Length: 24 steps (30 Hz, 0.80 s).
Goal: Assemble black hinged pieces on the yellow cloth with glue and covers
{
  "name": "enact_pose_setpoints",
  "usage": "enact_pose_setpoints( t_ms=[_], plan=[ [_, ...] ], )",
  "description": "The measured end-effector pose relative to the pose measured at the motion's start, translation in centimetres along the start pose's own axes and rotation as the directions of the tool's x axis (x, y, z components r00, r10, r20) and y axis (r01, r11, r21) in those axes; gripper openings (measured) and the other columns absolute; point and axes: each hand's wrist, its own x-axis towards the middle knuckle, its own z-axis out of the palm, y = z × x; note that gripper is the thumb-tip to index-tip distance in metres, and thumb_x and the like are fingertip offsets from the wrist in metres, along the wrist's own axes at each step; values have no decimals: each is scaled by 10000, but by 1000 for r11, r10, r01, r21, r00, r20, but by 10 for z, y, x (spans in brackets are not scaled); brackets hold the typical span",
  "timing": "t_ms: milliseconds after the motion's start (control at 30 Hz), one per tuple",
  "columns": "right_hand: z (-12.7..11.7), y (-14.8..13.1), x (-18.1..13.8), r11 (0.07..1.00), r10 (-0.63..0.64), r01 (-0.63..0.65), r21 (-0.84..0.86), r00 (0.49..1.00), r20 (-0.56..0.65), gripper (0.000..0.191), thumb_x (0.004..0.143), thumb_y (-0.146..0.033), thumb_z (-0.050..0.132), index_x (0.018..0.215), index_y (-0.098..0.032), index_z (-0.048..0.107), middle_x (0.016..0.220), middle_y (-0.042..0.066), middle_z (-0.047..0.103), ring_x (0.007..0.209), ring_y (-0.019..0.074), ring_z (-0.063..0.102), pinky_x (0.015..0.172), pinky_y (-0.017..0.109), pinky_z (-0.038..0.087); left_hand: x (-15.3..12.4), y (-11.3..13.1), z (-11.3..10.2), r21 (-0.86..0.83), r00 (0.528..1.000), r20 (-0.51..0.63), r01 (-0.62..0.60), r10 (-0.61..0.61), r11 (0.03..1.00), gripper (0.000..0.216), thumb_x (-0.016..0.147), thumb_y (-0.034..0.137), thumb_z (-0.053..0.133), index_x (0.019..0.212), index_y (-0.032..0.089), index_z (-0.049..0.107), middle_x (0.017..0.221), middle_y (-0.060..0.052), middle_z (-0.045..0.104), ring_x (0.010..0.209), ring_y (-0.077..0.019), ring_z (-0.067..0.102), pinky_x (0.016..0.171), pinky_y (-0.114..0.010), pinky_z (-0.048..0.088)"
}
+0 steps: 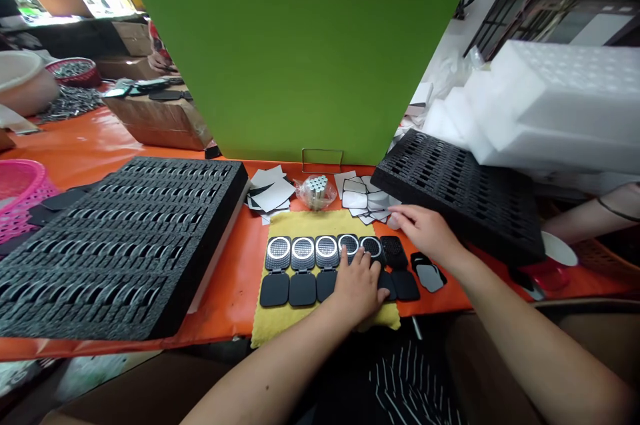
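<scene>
A row of several open black hinged cases (303,270) with round silver-ringed inserts lies on a yellow cloth (280,318). My left hand (357,288) rests on the row's right part, fingers spread flat over the cases. My right hand (425,230) reaches to the heap of white square stickers (367,200) behind the cloth, its fingers curled at the heap's edge; whether they hold one is hidden. Two loose black parts (429,273) lie right of the cloth.
A black foam tray (120,238) full of parts fills the left of the orange table (90,148). Another black tray (460,192) tilts at the right, under white foam blocks (550,105). A bag of small cylinders (316,190) sits before a green screen (300,45). A pink basket (17,195) stands far left.
</scene>
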Motion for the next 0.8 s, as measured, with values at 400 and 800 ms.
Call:
enact_pose_setpoints(
  t_ms=[400,800],
  plan=[
    [-60,58,126,922,166,-153,-356,986,7,281,798,-336,406,926,-220,628,977,49,644,881,208,573,738,304,412,-9,-3,0,-52,999,-32,27,-29,998,579,804,548,342,1256,193,417,1353,-106,356,1280,-292,196,1020,-571,62],
    [-40,34,139,749,122,-20,-662,987,108,284,799,-219,406,958,-90,604,922,198,627,860,279,578,715,356,398,-4,-1,-1,-20,998,-55,13,-14,1000,592,805,554,339,1267,189,399,1342,-101,371,1273,-300,203,1021,-569,31]
  ],
)
